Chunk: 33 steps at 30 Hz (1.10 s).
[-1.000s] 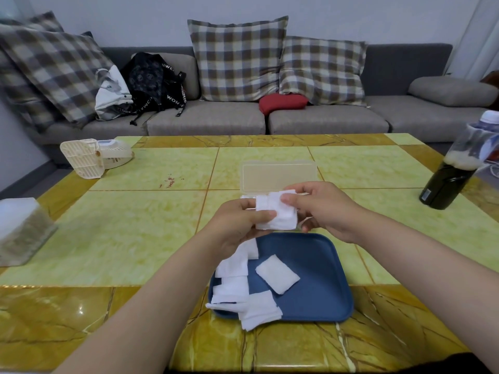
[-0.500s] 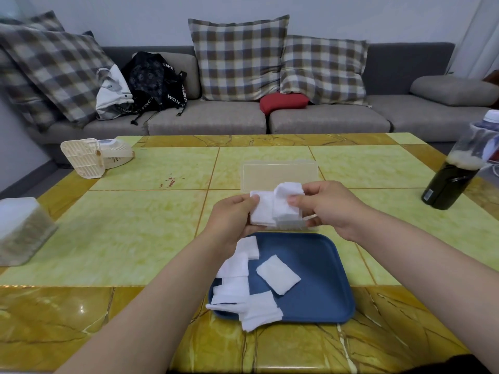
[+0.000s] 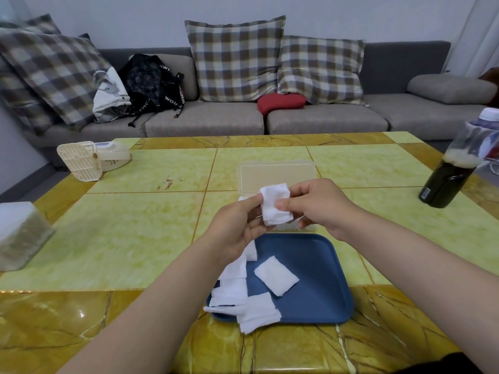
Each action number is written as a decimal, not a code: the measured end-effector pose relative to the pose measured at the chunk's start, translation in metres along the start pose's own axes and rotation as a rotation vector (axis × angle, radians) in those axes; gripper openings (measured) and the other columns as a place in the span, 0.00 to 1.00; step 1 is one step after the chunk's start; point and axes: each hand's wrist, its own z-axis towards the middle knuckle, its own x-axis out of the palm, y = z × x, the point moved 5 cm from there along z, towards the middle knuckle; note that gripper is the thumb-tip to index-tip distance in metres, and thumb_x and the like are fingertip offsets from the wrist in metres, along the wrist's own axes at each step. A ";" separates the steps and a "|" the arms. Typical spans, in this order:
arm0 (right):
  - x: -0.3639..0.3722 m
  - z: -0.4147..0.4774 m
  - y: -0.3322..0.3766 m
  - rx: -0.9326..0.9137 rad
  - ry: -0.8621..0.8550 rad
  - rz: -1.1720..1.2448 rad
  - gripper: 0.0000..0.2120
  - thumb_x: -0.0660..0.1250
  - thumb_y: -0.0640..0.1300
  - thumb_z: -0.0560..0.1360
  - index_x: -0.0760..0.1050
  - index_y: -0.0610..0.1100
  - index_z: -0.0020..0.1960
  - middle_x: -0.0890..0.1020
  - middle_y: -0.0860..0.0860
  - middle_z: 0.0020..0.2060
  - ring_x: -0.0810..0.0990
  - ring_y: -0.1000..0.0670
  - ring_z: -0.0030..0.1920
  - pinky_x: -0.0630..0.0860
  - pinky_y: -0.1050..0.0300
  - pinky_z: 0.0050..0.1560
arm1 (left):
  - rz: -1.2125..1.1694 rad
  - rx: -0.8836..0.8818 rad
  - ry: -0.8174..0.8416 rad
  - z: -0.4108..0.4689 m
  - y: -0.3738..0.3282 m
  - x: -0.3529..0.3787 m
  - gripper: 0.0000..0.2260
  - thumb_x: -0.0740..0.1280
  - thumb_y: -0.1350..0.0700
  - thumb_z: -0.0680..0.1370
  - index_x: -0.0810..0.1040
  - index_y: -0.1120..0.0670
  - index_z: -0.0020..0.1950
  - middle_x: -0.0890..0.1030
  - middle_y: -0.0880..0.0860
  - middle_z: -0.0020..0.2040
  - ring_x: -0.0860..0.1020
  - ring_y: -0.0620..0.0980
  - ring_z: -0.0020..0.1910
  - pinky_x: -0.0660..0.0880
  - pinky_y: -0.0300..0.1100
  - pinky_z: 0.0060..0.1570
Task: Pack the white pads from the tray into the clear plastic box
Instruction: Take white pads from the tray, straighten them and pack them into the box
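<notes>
Both hands hold a small stack of white pads (image 3: pixel 275 203) above the far edge of the blue tray (image 3: pixel 318 276). My left hand (image 3: pixel 235 228) pinches the stack's left side, and my right hand (image 3: pixel 316 203) presses its thumb on the front. Behind the hands stands the clear plastic box (image 3: pixel 278 175), its lower part hidden by them. One loose pad (image 3: pixel 276 275) lies in the tray's middle. Several more pads (image 3: pixel 243 300) lie piled along the tray's left side, some hanging over the front rim.
A dark bottle (image 3: pixel 451 182) stands at the table's right edge. A cream fan (image 3: pixel 91 160) lies at the far left, and a white box (image 3: pixel 19 233) sits at the near left edge. A sofa with checked cushions runs behind the table.
The pads in my hands have been gathered into a tighter, more upright stack, and my right thumb now presses its front. The hands stayed over the tray's far edge.
</notes>
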 end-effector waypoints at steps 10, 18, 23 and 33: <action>-0.001 0.002 -0.007 0.088 0.098 -0.074 0.13 0.74 0.50 0.75 0.82 0.44 0.55 0.85 0.48 0.48 0.81 0.48 0.39 0.75 0.58 0.33 | 0.177 0.090 -0.019 0.004 -0.003 -0.002 0.08 0.69 0.59 0.80 0.82 0.62 0.56 0.86 0.59 0.52 0.86 0.53 0.50 0.83 0.42 0.48; -0.004 0.005 -0.006 0.128 0.173 0.174 0.10 0.74 0.45 0.76 0.83 0.41 0.55 0.85 0.47 0.43 0.83 0.47 0.41 0.79 0.55 0.38 | 0.193 0.104 -0.031 0.009 -0.011 0.007 0.08 0.67 0.59 0.81 0.82 0.58 0.58 0.86 0.54 0.50 0.84 0.47 0.44 0.80 0.37 0.44; -0.024 0.017 -0.010 0.164 0.058 0.185 0.10 0.73 0.41 0.77 0.80 0.39 0.58 0.84 0.45 0.46 0.84 0.46 0.40 0.80 0.55 0.37 | 0.668 0.333 -0.127 0.019 -0.023 0.022 0.11 0.70 0.57 0.79 0.79 0.56 0.61 0.83 0.52 0.45 0.82 0.47 0.39 0.82 0.40 0.43; -0.070 0.046 -0.037 0.267 -0.255 0.216 0.08 0.60 0.39 0.82 0.71 0.39 0.60 0.81 0.43 0.44 0.82 0.47 0.33 0.66 0.58 0.27 | 1.587 0.495 0.123 0.075 0.002 0.074 0.13 0.62 0.50 0.82 0.81 0.44 0.64 0.76 0.50 0.62 0.69 0.50 0.64 0.68 0.45 0.64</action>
